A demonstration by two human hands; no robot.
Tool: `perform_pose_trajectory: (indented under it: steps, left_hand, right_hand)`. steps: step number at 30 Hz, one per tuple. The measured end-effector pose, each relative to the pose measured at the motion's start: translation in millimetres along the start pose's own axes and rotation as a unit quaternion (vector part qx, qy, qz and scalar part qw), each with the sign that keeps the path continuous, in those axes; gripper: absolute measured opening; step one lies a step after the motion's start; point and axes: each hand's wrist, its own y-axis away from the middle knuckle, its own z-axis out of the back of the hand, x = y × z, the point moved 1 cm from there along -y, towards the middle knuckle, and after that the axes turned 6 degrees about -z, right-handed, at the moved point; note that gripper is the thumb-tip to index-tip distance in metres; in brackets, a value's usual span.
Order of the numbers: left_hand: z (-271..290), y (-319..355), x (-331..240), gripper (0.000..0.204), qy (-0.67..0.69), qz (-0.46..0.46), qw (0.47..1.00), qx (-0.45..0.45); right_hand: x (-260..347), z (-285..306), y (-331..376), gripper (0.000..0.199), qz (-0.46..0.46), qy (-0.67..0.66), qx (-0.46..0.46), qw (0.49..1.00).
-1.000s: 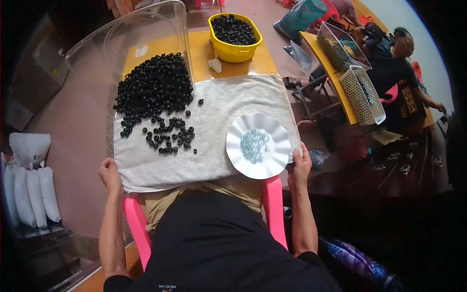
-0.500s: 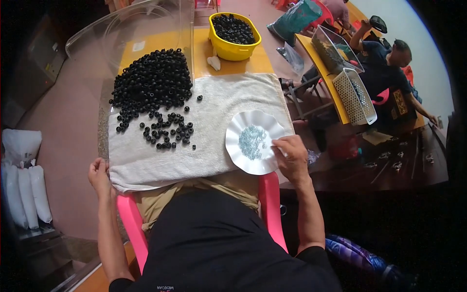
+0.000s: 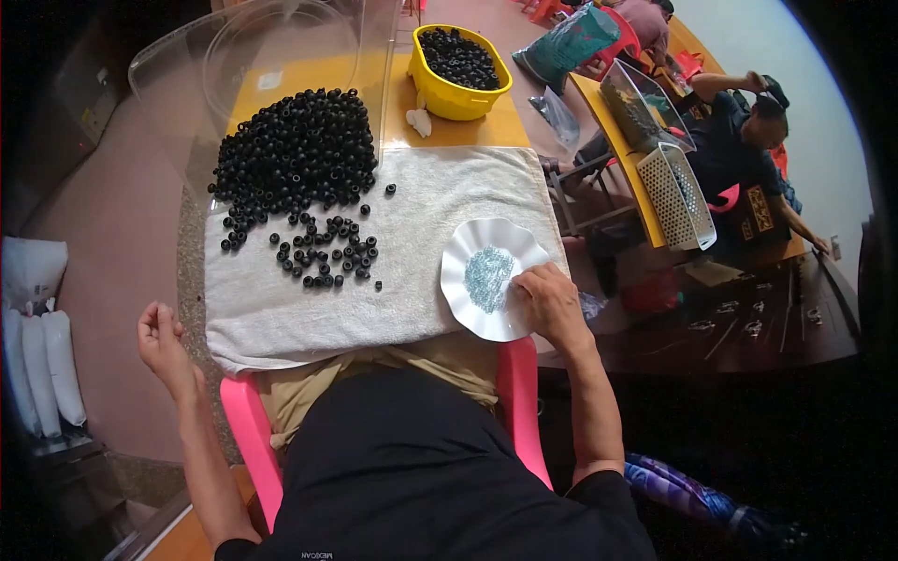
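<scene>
A white plate with a wavy rim (image 3: 456, 297) lies on the right of a pale towel (image 3: 393, 220). Small clear, bluish pieces (image 3: 488, 278) are heaped in its middle. My right hand (image 3: 552, 301) reaches over the plate's right side, bent fingers pressed together near the pieces; whatever is between the fingertips is hidden. Left of the towel, over the floor, my left hand (image 3: 165, 344) is raised with thumb and fingers pinched, and any small thing in them is too small to make out. A big pile of small black rounded parts with holes (image 3: 295, 154) covers the towel's far left, with several scattered nearer.
A clear plastic bin (image 3: 168, 79) lies tipped behind the pile. The yellow tub (image 3: 460, 101) at the back holds more black parts, beside a crumpled white scrap (image 3: 419, 122). Another person (image 3: 739, 140) sits at a table on the right near a white basket (image 3: 673, 192).
My left hand has moved left, away from the towel's edge, and slightly up. My right hand has shifted a little further in over the plate. The whole view has shifted slightly.
</scene>
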Motion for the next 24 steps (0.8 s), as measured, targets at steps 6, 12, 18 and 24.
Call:
perform_pose_trajectory:
  steps: [6, 12, 18, 24]
  left_hand:
    - [-4.6, 6.6, -13.4, 0.025, 0.009, -0.007, 1.000, 0.004]
    - [-5.5, 17.5, -28.7, 0.026, 0.025, -0.035, 0.999, 0.015]
    - [-13.7, 32.7, -46.0, 0.020, 0.064, -0.052, 0.996, 0.032]
    - [-28.6, 44.8, -65.9, 0.014, 0.083, -0.069, 0.993, 0.038]
  right_hand:
    - [1.6, -4.0, -0.4, 0.007, -0.011, -0.026, -0.007, 1.000]
    - [5.8, -6.6, 0.5, 0.004, -0.024, -0.016, 0.002, 1.000]
    - [9.4, -9.7, 2.6, 0.007, -0.028, -0.006, -0.017, 0.999]
    - [11.3, -10.2, 8.3, 0.008, -0.031, 0.003, -0.009, 0.999]
